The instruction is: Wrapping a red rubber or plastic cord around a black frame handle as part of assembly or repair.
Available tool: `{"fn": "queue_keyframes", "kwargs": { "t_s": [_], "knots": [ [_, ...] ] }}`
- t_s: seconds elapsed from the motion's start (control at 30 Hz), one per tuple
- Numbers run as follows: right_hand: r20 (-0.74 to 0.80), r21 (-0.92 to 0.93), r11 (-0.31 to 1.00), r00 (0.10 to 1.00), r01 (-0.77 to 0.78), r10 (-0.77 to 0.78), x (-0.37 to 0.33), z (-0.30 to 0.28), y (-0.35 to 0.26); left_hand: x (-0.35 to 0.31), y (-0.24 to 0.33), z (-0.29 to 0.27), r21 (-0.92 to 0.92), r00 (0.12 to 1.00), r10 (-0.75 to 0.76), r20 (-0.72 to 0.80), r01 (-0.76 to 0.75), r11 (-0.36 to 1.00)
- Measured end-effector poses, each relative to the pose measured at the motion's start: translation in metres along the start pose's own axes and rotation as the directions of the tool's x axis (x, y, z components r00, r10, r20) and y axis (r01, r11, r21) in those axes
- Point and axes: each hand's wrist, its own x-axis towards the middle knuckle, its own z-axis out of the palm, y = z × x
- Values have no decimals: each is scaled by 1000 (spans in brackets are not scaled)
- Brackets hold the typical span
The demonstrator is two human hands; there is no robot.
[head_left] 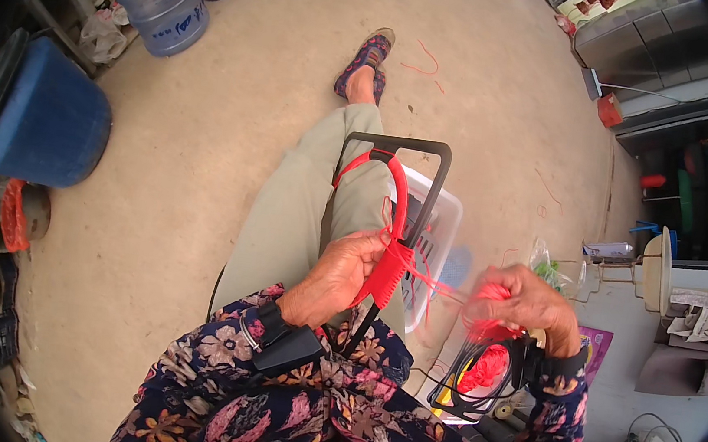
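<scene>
A black angular frame (402, 144) rises over my lap, with a red-wrapped ring (399, 191) against it. Close rows of red cord cover the ring's lower part, forming a ridged red band (387, 277). My left hand (332, 275) pinches the work at this band, its fingers closed on the red-wrapped ring. Red strands stretch from there across to my right hand (528, 306), slightly smeared by motion. A bundle of red cord (492, 311) is closed in its fingers. Both wrists wear black straps.
A white plastic basket (451, 210) stands beside my knee. More red cord (487, 367) lies in a black-rimmed container at my right. Left are a blue bucket (51, 117) and a large water bottle (164, 7). Loose red threads (427, 59) lie on the floor; cabinets line the right.
</scene>
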Motion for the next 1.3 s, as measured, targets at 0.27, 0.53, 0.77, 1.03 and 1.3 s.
{"fn": "queue_keyframes", "kwargs": {
  "t_s": [0.27,0.53,0.77,1.03,1.3],
  "knots": [
    [-446,-14,984,882,-175,151,11,11,153,7,-7,-8,13,1000,25,4,-25,1000],
    [-633,326,914,774,239,23,55,70,97,0,-3,2,46,999,-47,-1,47,998],
    [-534,557,752,845,352,0,48,82,55,-1,-1,5,71,999,-33,26,31,997],
    [-437,615,690,893,382,-105,47,88,39,0,-3,8,98,1000,-20,-17,22,995],
    [-411,549,813,909,192,63,56,104,148,-1,0,-3,16,1000,-15,16,15,1000]
  ]
}}
